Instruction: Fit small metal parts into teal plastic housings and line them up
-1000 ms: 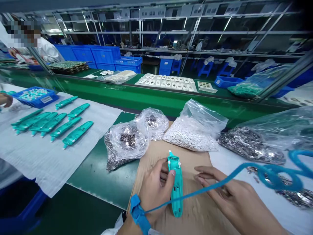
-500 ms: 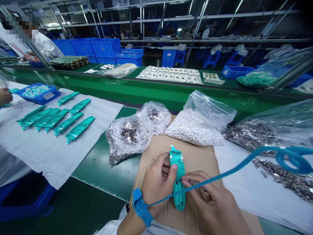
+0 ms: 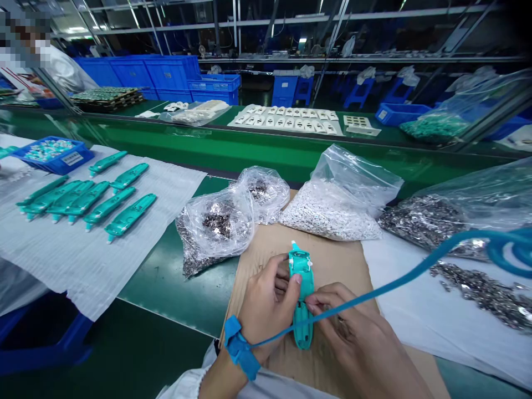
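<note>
My left hand (image 3: 268, 291) is wrapped around a long teal plastic housing (image 3: 306, 285), its thumb lying along the inner side. The housing stands over the cardboard, white tip pointing away from me, with small white parts near its far end. At the right edge of its middle, the fingertips of my right hand (image 3: 353, 318) are pinched together; whatever they hold is hidden. A blue wrist strap (image 3: 241, 349) circles my left wrist, and its coiled cord (image 3: 374, 293) crosses over the housing and my right hand.
Bags of small metal parts (image 3: 218, 224) and white parts (image 3: 328, 213) stand behind the cardboard (image 3: 257, 249). Loose metal pieces (image 3: 482, 288) lie on white sheet at right. Several teal housings (image 3: 131, 213) and a blue bin (image 3: 62, 158) sit at left. Another person (image 3: 62, 66) is at far left.
The view has shifted slightly, and the other person's hand at the left edge has gone out of sight. Both my hands stay at the housing, the right still pinched against its middle.
</note>
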Demonstrator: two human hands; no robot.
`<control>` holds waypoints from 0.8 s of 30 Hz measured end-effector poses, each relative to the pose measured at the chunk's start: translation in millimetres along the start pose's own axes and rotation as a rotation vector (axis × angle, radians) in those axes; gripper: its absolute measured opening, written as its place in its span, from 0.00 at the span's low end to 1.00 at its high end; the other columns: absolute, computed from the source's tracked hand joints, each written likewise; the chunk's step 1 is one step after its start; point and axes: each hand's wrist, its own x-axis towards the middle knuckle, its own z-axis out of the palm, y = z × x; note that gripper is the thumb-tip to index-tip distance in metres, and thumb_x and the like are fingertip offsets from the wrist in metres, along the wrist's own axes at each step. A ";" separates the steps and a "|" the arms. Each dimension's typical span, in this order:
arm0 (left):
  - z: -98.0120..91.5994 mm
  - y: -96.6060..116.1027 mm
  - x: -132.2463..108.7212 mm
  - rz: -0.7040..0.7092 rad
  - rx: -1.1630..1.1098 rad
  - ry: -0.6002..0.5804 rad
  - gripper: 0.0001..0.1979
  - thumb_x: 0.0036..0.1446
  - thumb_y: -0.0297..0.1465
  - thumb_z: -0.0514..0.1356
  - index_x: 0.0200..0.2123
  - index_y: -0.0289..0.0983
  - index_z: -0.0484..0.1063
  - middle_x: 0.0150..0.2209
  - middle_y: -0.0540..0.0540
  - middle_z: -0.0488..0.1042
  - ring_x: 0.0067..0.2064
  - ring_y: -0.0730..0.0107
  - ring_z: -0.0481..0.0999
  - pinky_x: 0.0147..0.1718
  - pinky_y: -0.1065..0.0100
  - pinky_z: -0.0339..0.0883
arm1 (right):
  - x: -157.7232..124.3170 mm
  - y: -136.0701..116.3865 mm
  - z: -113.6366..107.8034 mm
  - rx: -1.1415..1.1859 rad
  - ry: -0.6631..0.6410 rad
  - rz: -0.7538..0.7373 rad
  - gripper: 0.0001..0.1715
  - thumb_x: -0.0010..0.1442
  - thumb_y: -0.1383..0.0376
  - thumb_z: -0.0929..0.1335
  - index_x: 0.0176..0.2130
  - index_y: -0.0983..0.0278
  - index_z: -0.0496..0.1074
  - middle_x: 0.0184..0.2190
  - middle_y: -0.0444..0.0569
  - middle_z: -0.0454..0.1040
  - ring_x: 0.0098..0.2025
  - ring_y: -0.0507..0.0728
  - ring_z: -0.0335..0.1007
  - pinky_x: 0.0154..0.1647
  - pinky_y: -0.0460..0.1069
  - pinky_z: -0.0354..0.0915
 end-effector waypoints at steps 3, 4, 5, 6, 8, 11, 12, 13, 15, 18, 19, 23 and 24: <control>-0.8 0.7 0.2 -0.004 -0.005 -0.007 0.17 0.64 0.36 0.57 0.54 0.38 0.69 0.34 0.49 0.79 0.34 0.70 0.80 0.32 0.74 0.76 | -0.6 2.6 -1.0 -0.052 -0.030 -0.035 0.17 0.72 0.62 0.58 0.45 0.56 0.74 0.41 0.49 0.75 0.35 0.54 0.76 0.33 0.46 0.69; -1.0 0.9 0.1 -0.010 -0.010 -0.013 0.17 0.64 0.37 0.57 0.54 0.38 0.70 0.33 0.49 0.79 0.34 0.69 0.80 0.31 0.74 0.75 | -0.7 3.8 -1.4 -0.073 -0.050 -0.043 0.18 0.72 0.62 0.57 0.46 0.56 0.75 0.41 0.50 0.75 0.34 0.54 0.76 0.33 0.46 0.69; -1.3 1.2 0.0 -0.015 -0.015 -0.018 0.17 0.64 0.37 0.57 0.54 0.38 0.70 0.33 0.48 0.79 0.34 0.69 0.80 0.31 0.74 0.75 | -0.7 4.9 -1.9 -0.094 -0.073 -0.047 0.20 0.72 0.62 0.57 0.47 0.56 0.75 0.40 0.50 0.75 0.33 0.54 0.76 0.33 0.46 0.69; -1.5 1.4 -0.2 -0.020 -0.021 -0.021 0.17 0.64 0.38 0.57 0.54 0.38 0.70 0.34 0.48 0.79 0.34 0.69 0.80 0.30 0.74 0.75 | -0.8 5.7 -2.5 -0.111 -0.094 -0.046 0.21 0.72 0.62 0.56 0.49 0.55 0.76 0.40 0.50 0.74 0.32 0.53 0.75 0.33 0.47 0.70; -1.8 1.8 -0.6 -0.025 -0.031 -0.023 0.18 0.64 0.38 0.57 0.54 0.37 0.69 0.36 0.46 0.80 0.34 0.68 0.81 0.30 0.73 0.75 | -1.4 6.1 -3.7 -0.125 -0.113 -0.044 0.21 0.72 0.62 0.56 0.53 0.54 0.74 0.41 0.50 0.75 0.30 0.52 0.75 0.33 0.46 0.71; -1.4 2.0 -0.3 -0.026 -0.037 -0.023 0.19 0.64 0.39 0.56 0.55 0.38 0.69 0.36 0.46 0.80 0.35 0.67 0.81 0.29 0.73 0.75 | -4.8 4.5 -8.2 -0.119 -0.083 -0.053 0.22 0.71 0.59 0.58 0.58 0.54 0.71 0.43 0.51 0.76 0.32 0.53 0.76 0.29 0.44 0.71; -1.0 2.0 -0.1 -0.023 -0.036 -0.020 0.19 0.64 0.39 0.56 0.55 0.38 0.69 0.35 0.46 0.80 0.34 0.67 0.80 0.29 0.73 0.75 | -6.6 4.5 -11.5 -0.122 -0.059 -0.048 0.22 0.71 0.58 0.59 0.58 0.54 0.71 0.44 0.52 0.76 0.34 0.53 0.77 0.28 0.43 0.70; -0.5 2.0 0.0 -0.020 -0.035 -0.011 0.19 0.64 0.39 0.56 0.55 0.39 0.70 0.35 0.47 0.80 0.34 0.67 0.80 0.28 0.73 0.74 | -8.6 5.6 -16.0 -0.132 -0.026 -0.030 0.21 0.71 0.57 0.59 0.57 0.54 0.72 0.45 0.52 0.77 0.35 0.54 0.77 0.27 0.43 0.70; 0.2 2.3 -0.6 -0.007 -0.028 0.013 0.18 0.64 0.39 0.56 0.54 0.39 0.70 0.33 0.48 0.80 0.32 0.69 0.79 0.27 0.74 0.73 | -12.2 13.2 -29.5 -0.187 0.075 0.053 0.20 0.70 0.54 0.61 0.54 0.54 0.74 0.47 0.51 0.77 0.34 0.54 0.77 0.26 0.44 0.70; -0.9 1.5 -2.4 -0.005 0.009 0.005 0.19 0.65 0.39 0.56 0.56 0.40 0.70 0.34 0.47 0.79 0.31 0.68 0.79 0.28 0.73 0.73 | -17.6 41.5 -60.1 -0.355 0.229 0.214 0.21 0.67 0.50 0.62 0.50 0.56 0.76 0.43 0.51 0.79 0.26 0.55 0.74 0.28 0.49 0.70; -1.9 0.3 -2.2 -0.002 0.030 -0.008 0.21 0.64 0.40 0.57 0.57 0.40 0.68 0.36 0.47 0.79 0.33 0.67 0.79 0.30 0.72 0.74 | -20.1 54.9 -72.3 -0.422 0.266 0.272 0.22 0.66 0.50 0.62 0.49 0.57 0.76 0.42 0.51 0.79 0.27 0.56 0.74 0.29 0.51 0.71; -5.5 -6.6 2.8 -0.001 0.142 0.021 0.29 0.65 0.46 0.55 0.65 0.43 0.60 0.37 0.46 0.80 0.35 0.61 0.81 0.28 0.70 0.73 | -35.6 109.1 -116.0 -0.640 0.368 0.537 0.22 0.65 0.57 0.61 0.49 0.63 0.77 0.44 0.59 0.78 0.39 0.65 0.77 0.37 0.57 0.71; -6.0 -7.6 3.8 -0.004 0.181 0.032 0.30 0.65 0.47 0.54 0.67 0.44 0.58 0.37 0.46 0.80 0.35 0.60 0.81 0.26 0.70 0.73 | -38.9 119.3 -122.5 -0.660 0.366 0.565 0.22 0.64 0.58 0.61 0.49 0.63 0.77 0.45 0.59 0.78 0.39 0.66 0.77 0.38 0.58 0.71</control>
